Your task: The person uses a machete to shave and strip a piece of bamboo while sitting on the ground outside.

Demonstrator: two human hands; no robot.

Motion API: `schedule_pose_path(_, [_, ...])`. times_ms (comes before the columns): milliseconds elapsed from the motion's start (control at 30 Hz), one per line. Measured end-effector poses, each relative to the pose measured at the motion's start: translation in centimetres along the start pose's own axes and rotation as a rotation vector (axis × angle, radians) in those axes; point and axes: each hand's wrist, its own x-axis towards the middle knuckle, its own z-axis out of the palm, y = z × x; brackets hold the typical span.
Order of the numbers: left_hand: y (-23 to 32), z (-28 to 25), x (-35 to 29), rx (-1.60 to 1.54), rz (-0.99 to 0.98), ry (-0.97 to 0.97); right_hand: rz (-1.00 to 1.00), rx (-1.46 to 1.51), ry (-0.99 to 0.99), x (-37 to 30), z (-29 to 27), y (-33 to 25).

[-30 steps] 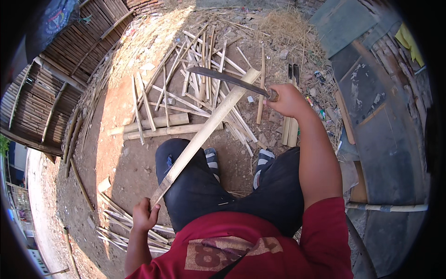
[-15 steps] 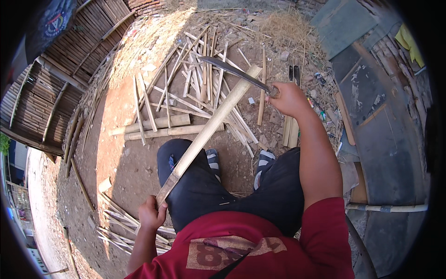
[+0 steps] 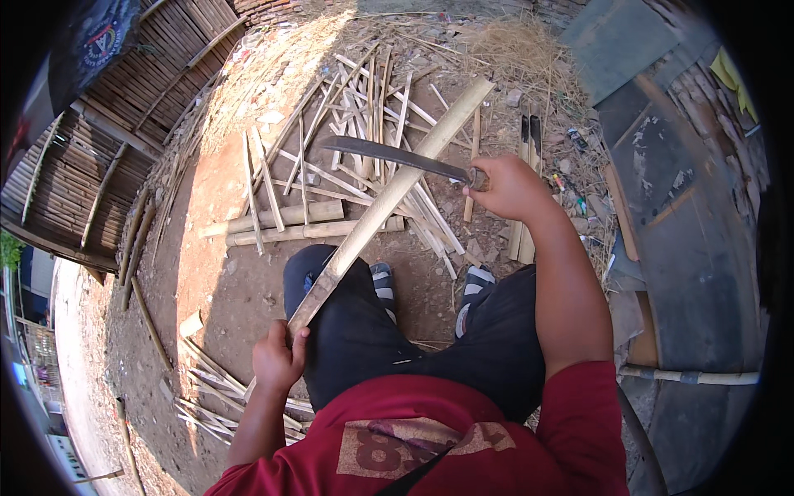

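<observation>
My left hand [image 3: 279, 355] is closed round the near end of a long split bamboo strip [image 3: 376, 217]. The strip slants across my left thigh, and its far end rises over the ground ahead to the right. In my right hand [image 3: 506, 190] is the handle of a machete [image 3: 395, 155] with a dark, curved blade. The blade points left and crosses the strip's upper part; whether the two touch I cannot tell. Beyond the blade a loose pile of thin bamboo slats [image 3: 364, 99] covers the ground.
Two bamboo poles [image 3: 314, 231] lie ahead of my left foot, with slats across them. More split slats [image 3: 217, 393] are beside my left hip. Dark split bamboo pieces [image 3: 523, 194] lie past my right forearm. Worn dark sheets [image 3: 695, 223] line the right; a bamboo-slat wall [image 3: 74, 165] stands left.
The machete has come nearer to me and left, down along the strip. My left hand and the strip's near end have moved slightly forward, and its far end reaches farther ahead and right.
</observation>
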Motion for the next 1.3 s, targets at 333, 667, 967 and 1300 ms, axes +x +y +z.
schedule_pose_path(333, [2.0, -0.5, 2.6, 0.003, 0.002, -0.008, 0.147, 0.092, 0.096, 0.8, -0.8, 0.6])
schedule_pose_path(667, [3.8, -0.5, 4.8, 0.101, 0.075, 0.044, -0.086, -0.045, -0.113, -0.8, 0.1, -3.2])
schedule_pose_path(967, [3.5, -0.2, 5.0, 0.147, 0.112, 0.086, -0.164, -0.102, -0.109, -0.9, 0.2, -4.2])
schedule_pose_path(1300, [4.2, 0.1, 5.2, 0.148, 0.126, 0.111, -0.088, -0.149, -0.108, -0.4, 1.0, -4.0])
